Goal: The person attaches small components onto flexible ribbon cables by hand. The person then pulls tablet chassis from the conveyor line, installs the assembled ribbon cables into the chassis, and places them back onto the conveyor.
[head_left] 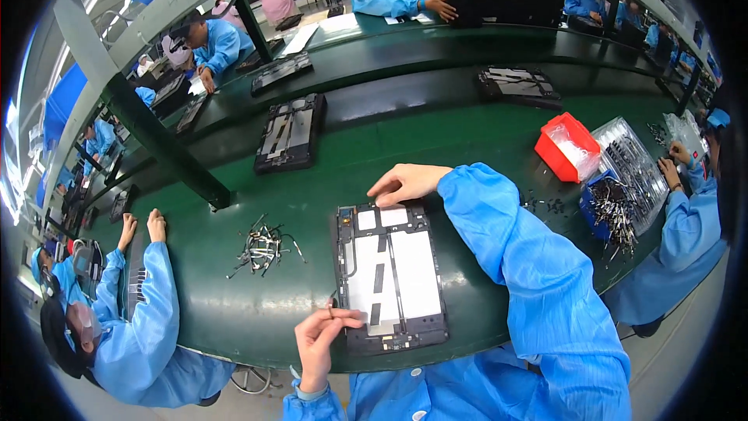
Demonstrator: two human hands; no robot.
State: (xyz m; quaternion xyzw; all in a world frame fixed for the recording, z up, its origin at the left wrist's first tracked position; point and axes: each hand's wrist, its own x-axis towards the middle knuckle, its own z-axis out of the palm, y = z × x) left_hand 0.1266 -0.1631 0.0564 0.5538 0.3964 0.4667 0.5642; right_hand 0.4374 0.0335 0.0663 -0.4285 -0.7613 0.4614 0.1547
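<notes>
A tablet with its back cover off lies on the green bench before me, its inner side up. It has a black frame, white panels, dark strips and a long thin cable. At its lower left edge is my left hand, its fingers closed in a pinch. A small, thin dark piece shows at the fingertips; its kind is too small to make out. My right hand reaches over the tablet's far edge, thumb and forefinger bent and apart, with nothing visible between them. Left of the tablet sits a pile of short cables.
More tablets lie along the dark conveyor. At the right stand a red bin, a blue bin of small parts and a clear tray. Co-workers sit on both sides; a green post rises at left.
</notes>
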